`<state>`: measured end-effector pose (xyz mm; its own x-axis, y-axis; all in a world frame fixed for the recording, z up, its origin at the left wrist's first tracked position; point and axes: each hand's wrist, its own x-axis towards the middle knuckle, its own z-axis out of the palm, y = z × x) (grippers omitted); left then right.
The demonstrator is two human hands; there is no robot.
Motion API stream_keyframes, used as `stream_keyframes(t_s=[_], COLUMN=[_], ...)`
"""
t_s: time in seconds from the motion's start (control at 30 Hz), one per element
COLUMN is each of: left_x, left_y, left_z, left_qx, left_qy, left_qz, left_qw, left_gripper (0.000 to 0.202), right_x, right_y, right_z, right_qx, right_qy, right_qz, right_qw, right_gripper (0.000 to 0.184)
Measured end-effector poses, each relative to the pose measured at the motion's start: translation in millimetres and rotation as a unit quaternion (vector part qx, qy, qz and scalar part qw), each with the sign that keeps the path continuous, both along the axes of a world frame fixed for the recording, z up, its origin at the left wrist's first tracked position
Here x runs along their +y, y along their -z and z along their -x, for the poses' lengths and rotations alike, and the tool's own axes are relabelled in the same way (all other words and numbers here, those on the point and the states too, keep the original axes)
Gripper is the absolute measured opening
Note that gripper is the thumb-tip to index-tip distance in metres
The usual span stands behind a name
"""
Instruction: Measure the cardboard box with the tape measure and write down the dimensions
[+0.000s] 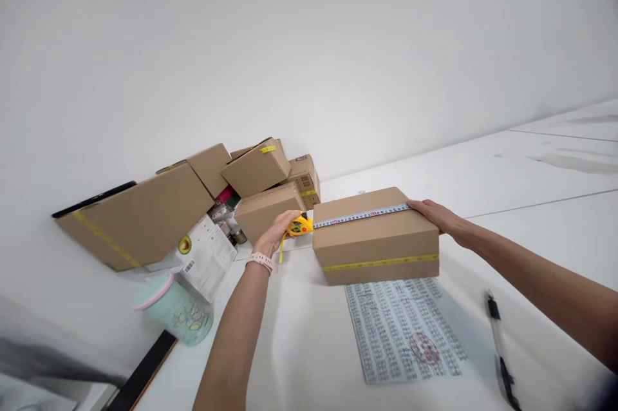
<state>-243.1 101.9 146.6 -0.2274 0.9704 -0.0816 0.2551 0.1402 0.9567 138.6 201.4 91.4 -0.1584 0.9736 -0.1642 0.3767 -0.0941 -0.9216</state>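
Note:
A closed cardboard box [371,237] with yellow tape along its near side sits on the white table. My left hand [277,230] is closed round a yellow tape measure [300,225] at the box's left edge. From it the metal blade [360,217] runs out across the box's top to the right edge. There my right hand [437,214] pinches the blade's end against the box, with the thumb on top and the other fingers mostly hidden behind the side. A printed sheet [400,327] with a red round stamp lies just in front of the box.
A black pen [499,346] lies right of the sheet. Several cardboard boxes [258,169] are piled at the back left by the wall. Nearer are a white carton [205,259] with an avocado picture and a mint-green cup [178,311] with a pink rim.

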Motion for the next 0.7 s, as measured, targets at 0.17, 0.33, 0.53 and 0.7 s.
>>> stream_keyframes(t_s=[0.17, 0.33, 0.53, 0.7], left_x=[-2, -1, -29, -111], left_y=[-0.2, 0.9, -34.5, -36.7], left_z=[-1, -4, -20, -78], left_qx=[0.01, 0.017, 0.006, -0.058], left_qy=[-0.003, -0.003, 0.067, 0.216], left_qz=[0.002, 0.003, 0.011, 0.098], left_qw=[1.0, 1.0, 0.998, 0.97], left_gripper=[0.036, 0.036, 0.036, 0.06], right_x=[-2, -3, 5, 1], right_y=[-0.6, -2.5, -17.1, -58.4], right_z=[-1, 2, 0, -4], right_qx=[0.003, 0.002, -0.023, 0.026], right_qy=[-0.001, 0.008, 0.068, 0.046], right_qz=[0.006, -0.003, -0.076, -0.146], right_qw=[1.0, 1.0, 0.995, 0.988], right_gripper=[0.053, 0.046, 0.027, 0.027])
